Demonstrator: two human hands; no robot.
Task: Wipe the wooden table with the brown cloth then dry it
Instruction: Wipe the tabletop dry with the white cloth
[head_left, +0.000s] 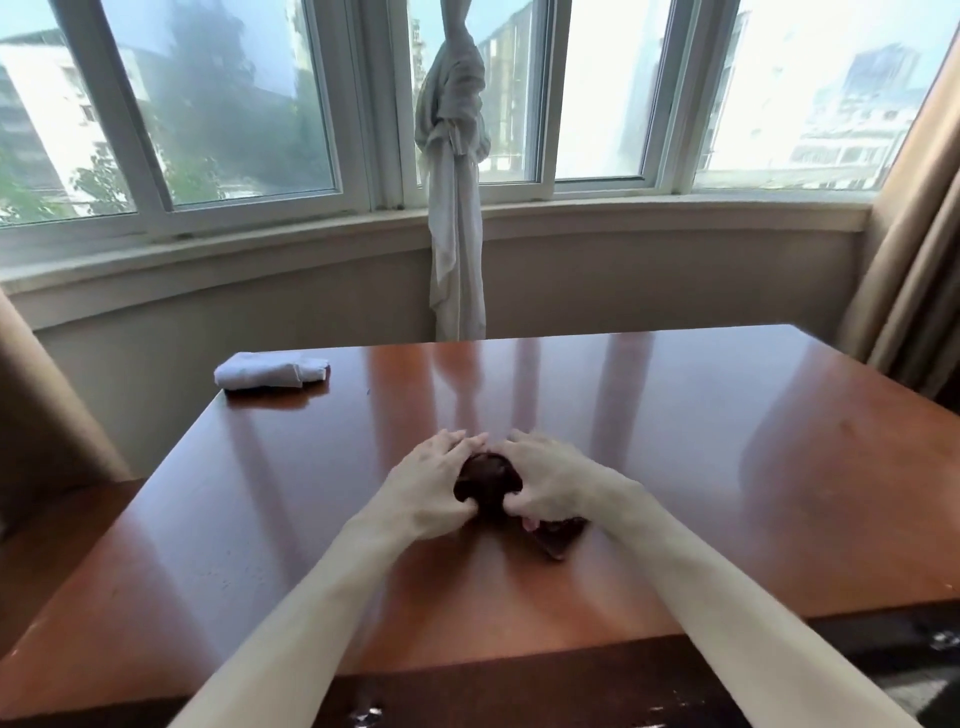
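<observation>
Seemingly early on, both hands, left (434, 480) and right (545, 480), bunched the brown cloth (485, 480) mid-desk (727, 441), wiping apparently barely begun, white cloth (270, 370) untouched for drying.

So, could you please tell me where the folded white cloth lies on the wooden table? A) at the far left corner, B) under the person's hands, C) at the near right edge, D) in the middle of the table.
A: the folded white cloth rests at the far left corner of the wooden table, well away from both hands, which hold the brown cloth.
</observation>
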